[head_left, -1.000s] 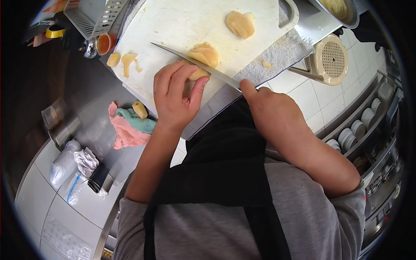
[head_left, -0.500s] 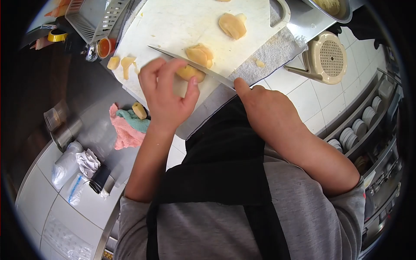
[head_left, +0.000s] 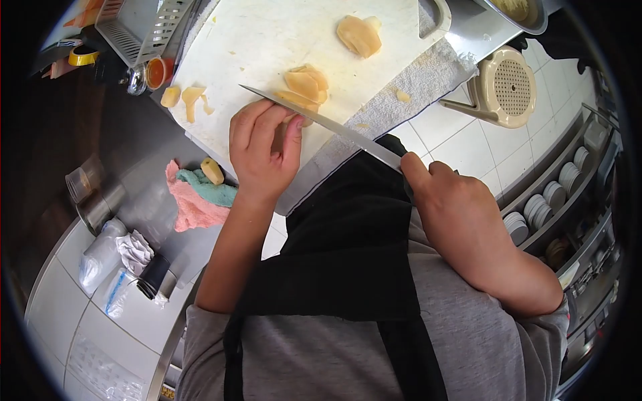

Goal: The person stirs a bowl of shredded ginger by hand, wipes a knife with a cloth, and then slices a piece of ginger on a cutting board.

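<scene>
My right hand [head_left: 461, 210] is closed round the handle of a long kitchen knife [head_left: 344, 134]. Its blade slants up and left over the white cutting board [head_left: 267, 40], in front of my left fingertips. Thumb and fingers of my left hand [head_left: 264, 150] are curled on a peeled potato that they and the blade mostly hide. Just beyond the blade lies an overlapping stack of pale yellow potato slices [head_left: 306, 85]. A second pile of slices [head_left: 359, 37] rests farther up the board. Small potato offcuts [head_left: 192, 100] sit at the board's left edge.
Under the board is a grey towel [head_left: 428, 80]. To the left, a peeled potato [head_left: 212, 171] rests by pink and green cloths [head_left: 200, 204]. A plastic basket [head_left: 144, 33] stands upper left, a metal bowl [head_left: 535, 20] upper right. A beige stool [head_left: 505, 87] and a rack of dishes [head_left: 555, 197] are at right.
The knife has drawn back to the right and down with my right hand. My left fingers have come closer together over the potato, moving slightly right.
</scene>
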`<state>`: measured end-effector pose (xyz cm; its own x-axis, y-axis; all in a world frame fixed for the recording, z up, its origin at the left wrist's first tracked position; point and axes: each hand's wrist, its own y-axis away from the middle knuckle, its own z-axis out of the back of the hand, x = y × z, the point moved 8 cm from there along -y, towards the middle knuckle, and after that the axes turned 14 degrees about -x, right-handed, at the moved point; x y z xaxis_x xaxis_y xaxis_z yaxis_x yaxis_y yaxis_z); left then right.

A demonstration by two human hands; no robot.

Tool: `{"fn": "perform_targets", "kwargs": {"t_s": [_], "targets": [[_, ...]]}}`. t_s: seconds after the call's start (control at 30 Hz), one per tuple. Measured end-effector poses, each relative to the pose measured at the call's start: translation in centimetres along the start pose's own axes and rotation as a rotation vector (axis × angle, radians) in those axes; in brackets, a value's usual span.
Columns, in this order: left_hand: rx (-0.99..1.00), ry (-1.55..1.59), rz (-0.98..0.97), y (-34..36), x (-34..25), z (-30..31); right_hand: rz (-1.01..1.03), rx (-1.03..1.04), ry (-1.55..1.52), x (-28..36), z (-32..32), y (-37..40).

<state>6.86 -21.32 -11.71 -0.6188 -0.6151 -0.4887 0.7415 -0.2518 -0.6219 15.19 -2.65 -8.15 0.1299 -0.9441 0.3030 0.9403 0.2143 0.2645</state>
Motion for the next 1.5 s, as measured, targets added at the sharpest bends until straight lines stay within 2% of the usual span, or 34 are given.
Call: {"fn": "perform_targets", "kwargs": {"t_s": [0.47,0.53,0.67,0.83,1.13,1.23,1.33,1.4,1.5], "targets": [[0.007,0.012,-0.002,0.0,0.1,-0.1,0.022,-0.016,-0.013,0.0,-0.1,-0.5],[0.009,0.017,-0.009,0.0,0.1,-0.1,0.012,0.054,-0.003,-0.3,-0.1,0.2],[0.014,0.019,-0.004,0.0,0.2,-0.1,0.011,0.046,-0.017,0.2,-0.5,-0.8],[0.031,0.017,-0.01,0.1,0.2,-0.2,-0.024,-0.079,-0.06,1.2,-3.1,-4.5],[0.026,0.002,0.012,0.4,0.2,-0.1,-0.011,-0.087,-0.069,0.6,-1.7,-3.2],[0.025,0.074,0.099,0.3,0.9,0.0,-0.016,-0.099,-0.077,0.6,-2.3,-3.9],[0.048,0.037,0.091,-1.2,0.4,0.3,-0.026,-0.079,-0.072,0.8,-2.4,-4.3],[0.289,-0.245,-0.08,-2.3,-0.9,-1.2,-0.017,-0.085,-0.065,0.8,-2.4,-4.3],[0.29,-0.251,-0.073,-3.0,-0.7,-1.3,-0.004,-0.091,-0.051,0.8,-2.1,-4.3]]}}
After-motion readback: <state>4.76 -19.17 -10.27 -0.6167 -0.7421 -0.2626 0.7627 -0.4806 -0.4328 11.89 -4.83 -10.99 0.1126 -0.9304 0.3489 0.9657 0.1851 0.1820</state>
